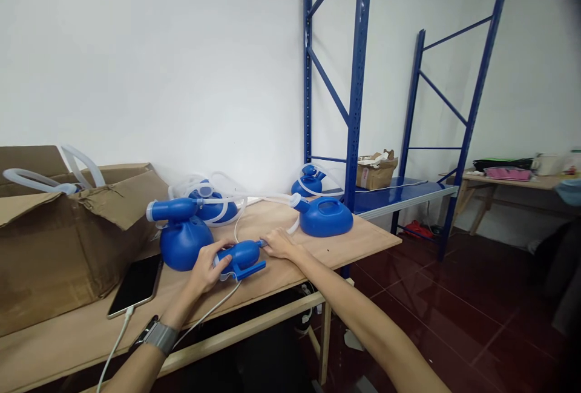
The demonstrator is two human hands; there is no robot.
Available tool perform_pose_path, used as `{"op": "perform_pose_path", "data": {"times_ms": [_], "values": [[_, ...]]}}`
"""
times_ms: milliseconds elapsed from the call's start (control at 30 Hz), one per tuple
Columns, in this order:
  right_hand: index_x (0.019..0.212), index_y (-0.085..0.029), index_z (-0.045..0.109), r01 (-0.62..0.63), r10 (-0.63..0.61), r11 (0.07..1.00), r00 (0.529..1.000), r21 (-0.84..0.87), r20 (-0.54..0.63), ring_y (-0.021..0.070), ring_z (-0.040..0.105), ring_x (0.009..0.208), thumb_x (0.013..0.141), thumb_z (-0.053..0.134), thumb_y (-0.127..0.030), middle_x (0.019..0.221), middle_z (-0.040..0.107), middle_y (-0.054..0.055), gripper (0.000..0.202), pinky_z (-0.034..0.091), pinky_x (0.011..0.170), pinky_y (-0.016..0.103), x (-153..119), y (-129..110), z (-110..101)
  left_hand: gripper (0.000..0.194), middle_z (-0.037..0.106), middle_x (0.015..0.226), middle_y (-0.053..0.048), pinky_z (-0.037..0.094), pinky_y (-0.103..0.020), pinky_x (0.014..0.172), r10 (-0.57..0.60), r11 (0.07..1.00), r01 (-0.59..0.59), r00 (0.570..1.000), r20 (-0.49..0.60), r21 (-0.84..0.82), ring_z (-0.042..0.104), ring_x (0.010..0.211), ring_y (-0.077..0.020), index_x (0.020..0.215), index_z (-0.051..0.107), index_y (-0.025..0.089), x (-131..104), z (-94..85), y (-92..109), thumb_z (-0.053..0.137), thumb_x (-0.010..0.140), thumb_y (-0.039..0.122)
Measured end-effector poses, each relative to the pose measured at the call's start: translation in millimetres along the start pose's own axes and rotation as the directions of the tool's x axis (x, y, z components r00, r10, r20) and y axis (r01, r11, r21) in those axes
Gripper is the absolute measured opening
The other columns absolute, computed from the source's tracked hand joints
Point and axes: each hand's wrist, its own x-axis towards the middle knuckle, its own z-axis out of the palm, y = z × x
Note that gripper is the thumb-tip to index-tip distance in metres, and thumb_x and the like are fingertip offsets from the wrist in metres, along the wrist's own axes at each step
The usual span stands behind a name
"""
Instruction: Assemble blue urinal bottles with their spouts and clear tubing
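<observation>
Wore, nearest the eye, a grey-strapped watch [161, 337] on the left wrist. Just beyond, had a phone [135, 286] with a white cable [118, 337] plugged in, beside an open cardboard box [49, 260]. Held the blue cylindrical piece [244, 255] over the front of the tabletop [354, 244], with the left hand [209, 267] wrapped round its wider end. Pinched at its narrow tip with the right hand [279, 243], apparently on the end of a pale tube [294, 227], though mostly hidden by the fingers. Looked like the step of working tube and tip together; seemed to call next for a firm left grip and straight, in-line pressure from the right. Saw, behind, a round blue bottle [184, 244] and, to the right, a handled blue bottle [327, 223]; farther off, blue shelving [361, 78] with a small carton [376, 174].
</observation>
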Motion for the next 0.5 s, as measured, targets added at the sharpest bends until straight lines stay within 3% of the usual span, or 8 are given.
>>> {"op": "perform_pose_path", "data": {"times_ms": [267, 500], "values": [[0.106, -0.018, 0.075, -0.011, 0.009, 0.996, 1.0, -0.09, -0.021, 0.0269, 0.073, 0.092, 0.098, 0.054, -0.026, 0.101, 0.079, 0.013, 0.024, 0.042, 0.074, 0.031, -5, -18, -16, 0.046, 0.08, 0.104, -0.012, 0.058, -0.041, 0.089, 0.074, 0.997, -0.07, 0.992, -0.104, 0.043, 0.074, 0.097, -0.0317, 0.103, 0.077, 0.017, -7, -1.6, -10, 0.048, 0.086, 0.049], [0.112, -0.014, 0.073, 0.075, -0.054, 0.982, 0.991, -0.171, 0.126, 0.0299, 0.073, 0.099, 0.094, 0.055, -0.024, 0.108, 0.078, 0.017, 0.026, 0.045, 0.076, 0.034, -8, -34, -29, 0.041, 0.079, 0.099, -0.012, 0.059, -0.042, 0.087, 0.073, 0.994, -0.058, 0.981, -0.179, 0.088, 0.073, 0.092, -0.031, 0.099, 0.078, 0.017, -11, 1.7, -16, 0.049, 0.085, 0.043]]}}
